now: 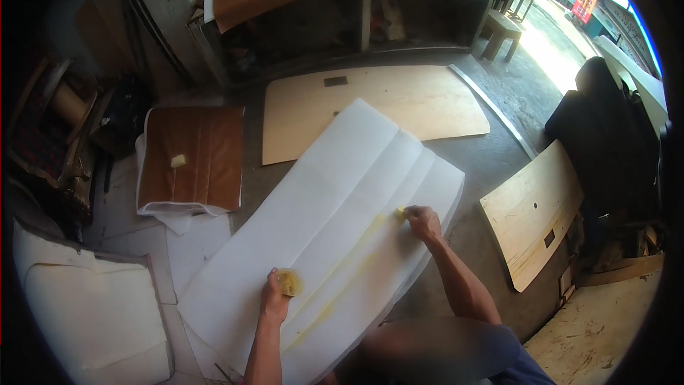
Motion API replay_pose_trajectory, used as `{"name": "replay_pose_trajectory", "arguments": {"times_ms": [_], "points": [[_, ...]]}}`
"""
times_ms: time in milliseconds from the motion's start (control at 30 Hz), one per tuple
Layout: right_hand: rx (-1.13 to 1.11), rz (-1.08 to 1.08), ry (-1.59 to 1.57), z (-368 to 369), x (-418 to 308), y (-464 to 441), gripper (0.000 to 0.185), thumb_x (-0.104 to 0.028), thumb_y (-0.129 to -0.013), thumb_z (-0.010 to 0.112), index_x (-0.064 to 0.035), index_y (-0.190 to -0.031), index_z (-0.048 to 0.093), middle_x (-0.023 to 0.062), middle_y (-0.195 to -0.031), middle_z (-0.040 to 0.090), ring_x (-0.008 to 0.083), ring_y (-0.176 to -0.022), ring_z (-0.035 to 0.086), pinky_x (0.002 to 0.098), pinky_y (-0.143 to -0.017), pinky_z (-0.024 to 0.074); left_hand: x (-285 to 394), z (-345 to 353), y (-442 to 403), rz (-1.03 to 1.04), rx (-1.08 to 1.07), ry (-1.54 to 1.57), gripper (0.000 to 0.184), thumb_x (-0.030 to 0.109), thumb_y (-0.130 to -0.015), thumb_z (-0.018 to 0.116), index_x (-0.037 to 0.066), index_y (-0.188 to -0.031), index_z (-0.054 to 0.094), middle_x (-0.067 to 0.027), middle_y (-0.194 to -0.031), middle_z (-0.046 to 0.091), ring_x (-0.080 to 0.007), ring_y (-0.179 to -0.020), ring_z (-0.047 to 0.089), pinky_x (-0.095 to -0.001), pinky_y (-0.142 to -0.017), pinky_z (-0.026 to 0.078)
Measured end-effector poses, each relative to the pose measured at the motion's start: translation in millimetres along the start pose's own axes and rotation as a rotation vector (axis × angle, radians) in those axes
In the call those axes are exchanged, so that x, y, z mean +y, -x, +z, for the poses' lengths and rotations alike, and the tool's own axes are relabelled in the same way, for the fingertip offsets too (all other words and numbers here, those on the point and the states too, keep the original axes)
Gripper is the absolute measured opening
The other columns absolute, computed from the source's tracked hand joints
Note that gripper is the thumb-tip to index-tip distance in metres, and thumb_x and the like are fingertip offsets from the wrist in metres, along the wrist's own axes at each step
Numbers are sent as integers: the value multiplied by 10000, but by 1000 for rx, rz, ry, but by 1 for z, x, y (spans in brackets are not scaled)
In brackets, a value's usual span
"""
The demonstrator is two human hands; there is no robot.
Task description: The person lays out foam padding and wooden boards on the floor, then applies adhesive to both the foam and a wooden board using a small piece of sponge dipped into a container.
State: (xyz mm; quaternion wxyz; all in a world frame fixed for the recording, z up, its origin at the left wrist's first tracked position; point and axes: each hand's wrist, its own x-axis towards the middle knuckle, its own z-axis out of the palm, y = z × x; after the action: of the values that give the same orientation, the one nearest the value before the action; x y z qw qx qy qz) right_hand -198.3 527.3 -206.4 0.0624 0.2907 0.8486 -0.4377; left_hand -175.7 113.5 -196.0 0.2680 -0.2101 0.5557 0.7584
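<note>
- White padded panel (342, 192): lies diagonally in front of the person, yellow streaks along its seams.
- Left hand (273, 298): grasps a container of yellow substance (288, 282) above the panel.
- Right hand (423, 222): pinches a small yellow piece (401, 212) at the streaks' far end.
- Beyond: wooden board (377, 93).
- Left: brown quilted piece (214, 150).

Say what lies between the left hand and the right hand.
In the head view, only the white sheet, marked with yellow streaks, lies between the left hand and the right hand.
</note>
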Motion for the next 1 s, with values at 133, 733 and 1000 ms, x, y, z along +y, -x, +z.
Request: {"name": "replay_pose_trajectory", "arguments": {"times_ms": [133,733,1000], "points": [[-87,-148,230,42,4,38,280,-330,-862,620,-188,-1065,750,155,-908,722,376,-867,688,455,-799,531,-12,-14,-5,8,-21,29,506,548,-972,474,70,-1122,539,-55,-1038,561,-203,-1021,539,-402,-950,435],[62,-529,361,73,-26,57,195,-211,-886,555,-131,-986,702,144,-759,698,360,-719,687,475,-621,525,-79,-103,-7,204,63,-253,558,551,-990,406,35,-1169,519,-82,-1121,559,-227,-1084,543,-414,-990,426],[-389,-649,-19,69,-97,153,210,-239,-953,566,-145,-1056,724,97,-832,727,310,-720,697,397,-612,556,-18,-15,25,-44,103,162,482,533,-985,425,81,-1095,553,-63,-1041,580,-202,-1024,557,-410,-926,444]]}}
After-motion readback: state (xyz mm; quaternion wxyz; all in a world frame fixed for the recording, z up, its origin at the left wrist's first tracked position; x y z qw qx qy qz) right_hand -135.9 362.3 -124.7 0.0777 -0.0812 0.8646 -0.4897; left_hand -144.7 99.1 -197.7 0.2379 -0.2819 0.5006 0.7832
